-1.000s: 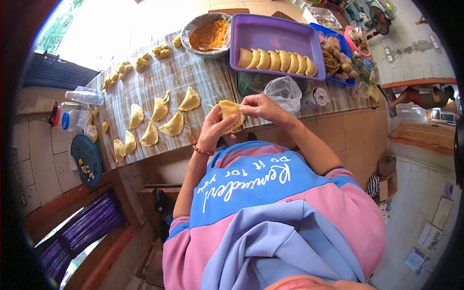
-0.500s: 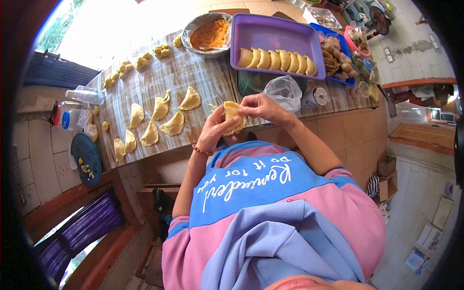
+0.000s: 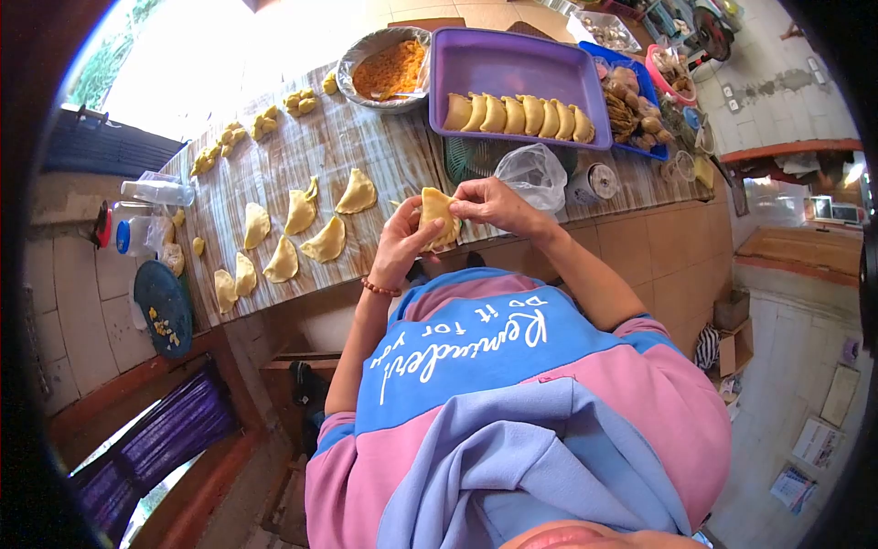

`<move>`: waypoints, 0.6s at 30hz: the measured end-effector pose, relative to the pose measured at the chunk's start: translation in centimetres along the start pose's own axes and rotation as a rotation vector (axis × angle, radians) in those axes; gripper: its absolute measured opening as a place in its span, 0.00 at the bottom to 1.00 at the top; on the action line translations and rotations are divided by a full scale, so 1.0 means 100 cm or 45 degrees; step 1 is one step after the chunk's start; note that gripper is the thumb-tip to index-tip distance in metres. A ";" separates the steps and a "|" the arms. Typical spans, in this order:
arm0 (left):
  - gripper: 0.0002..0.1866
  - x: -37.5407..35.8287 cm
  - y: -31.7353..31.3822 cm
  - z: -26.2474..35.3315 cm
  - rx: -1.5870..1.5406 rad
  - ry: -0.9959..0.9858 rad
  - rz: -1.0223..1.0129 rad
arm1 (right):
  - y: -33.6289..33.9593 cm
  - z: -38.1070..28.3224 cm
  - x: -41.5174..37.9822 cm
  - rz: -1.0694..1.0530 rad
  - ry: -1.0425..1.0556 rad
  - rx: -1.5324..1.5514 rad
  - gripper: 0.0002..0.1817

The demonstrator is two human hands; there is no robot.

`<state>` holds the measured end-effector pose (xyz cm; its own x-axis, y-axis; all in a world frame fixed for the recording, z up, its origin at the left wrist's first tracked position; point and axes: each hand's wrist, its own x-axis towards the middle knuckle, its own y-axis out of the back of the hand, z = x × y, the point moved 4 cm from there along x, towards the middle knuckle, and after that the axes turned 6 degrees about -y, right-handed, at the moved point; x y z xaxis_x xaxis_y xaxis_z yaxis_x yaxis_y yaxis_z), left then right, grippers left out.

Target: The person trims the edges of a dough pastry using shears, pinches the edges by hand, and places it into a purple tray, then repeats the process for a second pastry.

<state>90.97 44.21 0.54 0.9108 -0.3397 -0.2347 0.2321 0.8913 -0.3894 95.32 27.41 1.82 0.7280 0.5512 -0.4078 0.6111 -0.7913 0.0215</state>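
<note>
A half-moon dough pastry (image 3: 437, 209) is held over the table's near edge. My left hand (image 3: 402, 240) is closed around its lower left side, thumb laid across the front. The fingertips of my right hand (image 3: 491, 205) pinch its upper right edge. Several folded pastries lie loose to the left, the closest being one pale half-moon (image 3: 325, 240). Beyond my hands, a purple tray (image 3: 512, 62) holds a row of pastries with crimped edges. A lined bowl of orange filling (image 3: 391, 71) stands beside the tray.
Small dough lumps (image 3: 264, 123) line the table's far left. A clear plastic bag (image 3: 532, 176) and a tin (image 3: 599, 181) sit right of my hands. A blue tray (image 3: 651, 149) with bagged food is at the right; plastic bottles (image 3: 157, 192) stand far left.
My hands keep nearly the same grip on the pastry. The table and its contents appear shifted slightly left in the view.
</note>
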 end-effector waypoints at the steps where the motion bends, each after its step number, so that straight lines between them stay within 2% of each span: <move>1: 0.23 0.000 -0.001 0.001 0.010 0.004 0.006 | 0.001 0.001 0.000 0.000 -0.007 0.007 0.11; 7: 0.24 0.003 -0.002 0.002 0.028 0.023 0.032 | 0.009 0.010 0.002 -0.129 -0.038 0.272 0.13; 13: 0.25 0.008 -0.005 0.001 0.027 0.061 -0.039 | 0.008 0.003 0.003 -0.040 -0.111 0.037 0.13; 18: 0.26 0.011 -0.006 0.003 0.045 0.085 -0.081 | 0.011 0.004 0.004 -0.013 -0.018 0.102 0.13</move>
<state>91.95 43.39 0.78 0.8693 -0.4143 -0.2697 0.3018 0.8768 -0.3743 96.16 26.68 1.28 0.7168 0.5561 -0.4206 0.5914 -0.8044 -0.0557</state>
